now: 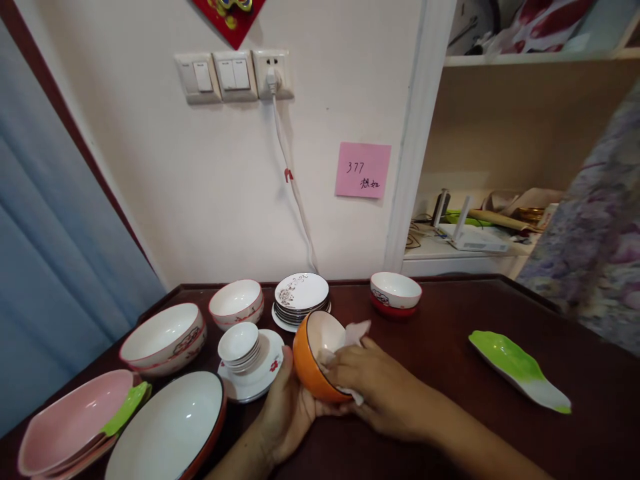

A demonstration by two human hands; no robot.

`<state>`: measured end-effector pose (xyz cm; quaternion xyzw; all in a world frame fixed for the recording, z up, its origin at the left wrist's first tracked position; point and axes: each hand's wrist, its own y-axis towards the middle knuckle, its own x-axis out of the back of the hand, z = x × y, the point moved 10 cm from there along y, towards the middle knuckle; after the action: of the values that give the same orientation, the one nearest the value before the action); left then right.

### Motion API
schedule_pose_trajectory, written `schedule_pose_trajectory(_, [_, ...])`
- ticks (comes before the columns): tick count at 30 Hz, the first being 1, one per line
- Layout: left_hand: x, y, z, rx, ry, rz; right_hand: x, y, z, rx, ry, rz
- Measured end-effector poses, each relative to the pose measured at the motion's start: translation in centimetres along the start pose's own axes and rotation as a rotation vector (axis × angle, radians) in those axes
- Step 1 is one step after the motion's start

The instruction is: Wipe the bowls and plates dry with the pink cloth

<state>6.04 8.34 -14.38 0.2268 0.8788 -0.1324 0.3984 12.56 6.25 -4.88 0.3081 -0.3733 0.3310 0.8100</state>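
An orange bowl (306,357) with a white inside is tilted toward my right side above the table. My left hand (290,413) cups it from below and from the left, thumb along its outer wall. In my right hand (370,380) is a crumpled white tissue (356,333), pressed against the inner wall and rim of the bowl; part of it sticks out above my fingers. Just left of the bowl, a stack of small white bowls (239,343) sits on white plates (257,390) with red flowers. Behind it stands a stack of patterned plates (302,291).
On the left are a large white bowl (167,427), pink dishes (75,417) with a green end, and two red-rimmed bowls (163,337). A red-and-white bowl (396,293) stands at the back right, a green leaf-shaped dish (517,367) farther right. The wall (240,187) borders the table's back.
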Motion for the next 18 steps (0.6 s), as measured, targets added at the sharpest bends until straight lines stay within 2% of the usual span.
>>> schedule_pose_trajectory(2, [-0.5,0.1,0.7,0.083,-0.012,0.031,0.3,0.0,0.3,0.024,-0.033,-0.003])
schedule_pose_trajectory(4, [-0.7,0.1,1.0,0.117,0.012,0.045,0.8,0.0,0.2,0.016,0.068,-0.048])
schedule_pose_trajectory(6, [-0.4,0.1,0.7,0.093,0.067,0.036,1.4,0.0,-0.7,-0.041,0.289,-0.114])
schedule_pose_trajectory(10, [0.4,0.2,0.0,0.011,0.154,0.024,2.0,-0.8,-3.1,-0.19,0.899,-0.158])
schedule_pose_trajectory(12, [0.6,0.1,0.0,0.003,0.192,0.031,3.6,-1.7,-4.0,-0.249,1.017,-0.241])
schedule_pose_trajectory(14, [0.7,0.1,0.1,0.018,0.249,0.014,6.8,-2.7,-4.6,-0.254,0.917,-0.366])
schedule_pose_trajectory(16, [0.9,0.0,0.0,0.029,0.291,-0.03,10.6,-3.5,-4.7,-0.215,0.651,-0.476])
schedule_pose_trajectory(18, [1.1,0.1,-0.1,0.029,0.309,-0.067,13.7,-3.9,-5.0,-0.195,0.359,-0.528])
